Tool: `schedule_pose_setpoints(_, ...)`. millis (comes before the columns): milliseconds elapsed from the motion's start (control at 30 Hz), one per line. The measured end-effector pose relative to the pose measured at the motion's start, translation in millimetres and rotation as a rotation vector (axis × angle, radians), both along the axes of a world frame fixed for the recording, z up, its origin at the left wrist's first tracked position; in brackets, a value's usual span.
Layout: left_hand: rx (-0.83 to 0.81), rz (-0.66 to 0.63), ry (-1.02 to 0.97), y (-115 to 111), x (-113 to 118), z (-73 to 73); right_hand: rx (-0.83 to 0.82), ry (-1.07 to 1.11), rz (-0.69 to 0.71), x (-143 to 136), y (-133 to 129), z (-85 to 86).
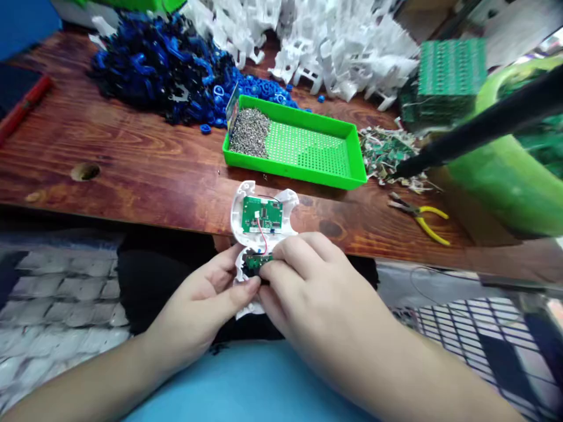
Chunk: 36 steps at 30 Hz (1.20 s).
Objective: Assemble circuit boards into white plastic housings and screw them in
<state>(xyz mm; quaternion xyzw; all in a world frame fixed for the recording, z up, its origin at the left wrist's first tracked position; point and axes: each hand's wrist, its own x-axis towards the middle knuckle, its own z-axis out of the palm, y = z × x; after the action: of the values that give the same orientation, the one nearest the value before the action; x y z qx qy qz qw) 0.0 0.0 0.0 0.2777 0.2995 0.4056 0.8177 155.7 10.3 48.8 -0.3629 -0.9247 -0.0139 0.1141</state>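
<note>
At the table's front edge lies a white plastic housing half (236,218) with a green circuit board (263,214) inside it. A thin red wire (264,237) runs from that board down to a second white housing part (240,266), which contains a smaller green board (254,262). My left hand (206,299) is closed around the left side of this lower part, its thumb pressing near the board. My right hand (303,275) has its fingers bent onto the part's right side and over the small board. What the right fingertips pinch is hidden.
Behind the housing stands a green tray (308,120) with small screws (250,133). Yellow-handled pliers (422,217) lie to the right, under a dark bar (484,126). Farther back are blue and black parts (162,64), white housings (334,47) and stacked circuit boards (453,67).
</note>
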Motion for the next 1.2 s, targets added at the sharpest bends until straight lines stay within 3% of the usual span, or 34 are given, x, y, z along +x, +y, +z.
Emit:
schedule_pose_setpoints(200, -0.054, 0.052, 0.058, 1.4, -1.2, -5.6, -0.073, -0.069, -0.011, -3.9, 0.4, -1.7)
schedule_pose_setpoints(400, -0.065, 0.026, 0.085, 0.9, -1.9, -9.6, -0.108, 0.063, -0.025, 2.0, -2.2, 2.4)
schedule_pose_setpoints(467, -0.051, 0.041, 0.108, 0.5, -2.1, -11.0, -0.169, 0.237, -0.125, 8.5, -5.1, 5.4)
schedule_pose_setpoints(533, -0.056, 0.064, 0.124, 0.0, -2.1, -11.4, -0.234, 0.494, -0.318, 15.3, -8.8, 2.8)
schedule_pose_setpoints(600, -0.048, 0.070, 0.125, -0.5, -1.4, -10.3, -0.333, 0.775, -0.521, 19.3, -12.6, -6.7)
schedule_pose_setpoints(667, -0.008, 0.050, 0.146, -0.9, 0.0, -7.9, -0.545, 1.014, -0.626, 19.0, -16.0, -19.8)
schedule_pose_setpoints(767, 0.070, 0.009, 0.221, -2.0, 2.2, -4.6, -0.928, 1.217, -0.556, 12.6, -19.6, -34.1)
schedule_pose_setpoints(833, 0.105, 0.007, 0.271, -3.6, 2.9, -3.8, -1.041, 1.259, -0.497, 8.3, -20.3, -36.7)
schedule_pose_setpoints(1200, 0.378, -0.014, 0.538, -11.4, -4.5, -10.8, -1.000, 1.250, -0.556, 3.3, -21.3, -37.4)
